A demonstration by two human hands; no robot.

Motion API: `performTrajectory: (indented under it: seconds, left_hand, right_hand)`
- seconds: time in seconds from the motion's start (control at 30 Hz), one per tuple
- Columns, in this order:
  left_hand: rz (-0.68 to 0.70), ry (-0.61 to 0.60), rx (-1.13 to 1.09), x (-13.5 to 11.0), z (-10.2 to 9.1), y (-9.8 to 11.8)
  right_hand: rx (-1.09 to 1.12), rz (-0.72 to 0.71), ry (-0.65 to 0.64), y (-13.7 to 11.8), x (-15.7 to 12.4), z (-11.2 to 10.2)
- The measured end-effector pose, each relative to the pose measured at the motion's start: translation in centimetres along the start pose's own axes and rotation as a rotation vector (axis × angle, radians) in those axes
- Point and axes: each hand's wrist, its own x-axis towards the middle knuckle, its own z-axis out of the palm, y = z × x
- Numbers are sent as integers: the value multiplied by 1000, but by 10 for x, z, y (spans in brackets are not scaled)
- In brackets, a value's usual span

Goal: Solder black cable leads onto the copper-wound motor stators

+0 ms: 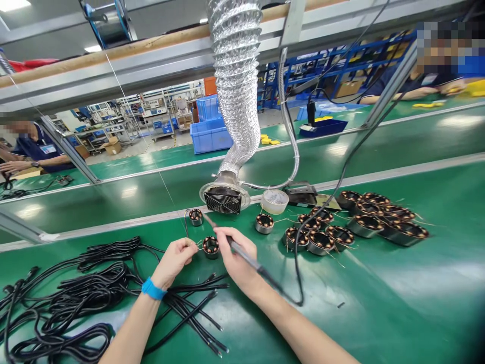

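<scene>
My right hand [237, 255] grips a soldering iron [242, 253] like a pen, its tip pointing up and left past a small motor stator [195, 217]. In front of me, between both hands, sits another stator [210, 247] with copper windings. My left hand [177, 259], with a blue band on the wrist, pinches the thin wire leads [199, 245] at that stator's left side. The iron's cord [299, 273] loops from its rear end and rises to the upper right. Whether the iron's tip touches anything cannot be made out.
Bundled black cables [102, 283] cover the left of the green bench. Several stators [320, 241] stand at the right, near a round translucent container [274, 201]. A fume-extractor fan [223, 200] hangs on a silver duct [238, 76] ahead. Two people work beyond the frame.
</scene>
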Motion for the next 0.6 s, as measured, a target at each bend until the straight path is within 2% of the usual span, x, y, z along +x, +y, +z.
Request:
performTrajectory:
  seconds: [0.1, 0.3, 0.6]
  left_hand:
    - [5, 12, 20, -1, 2, -2]
    - [9, 43, 64, -2, 5, -1]
    - [6, 60, 49, -3, 7, 0]
  right_hand:
    - [-15, -9, 63, -5, 2, -7]
    - [-16, -132, 12, -9, -3, -5]
    - [-30, -138, -38, -6, -5, -1]
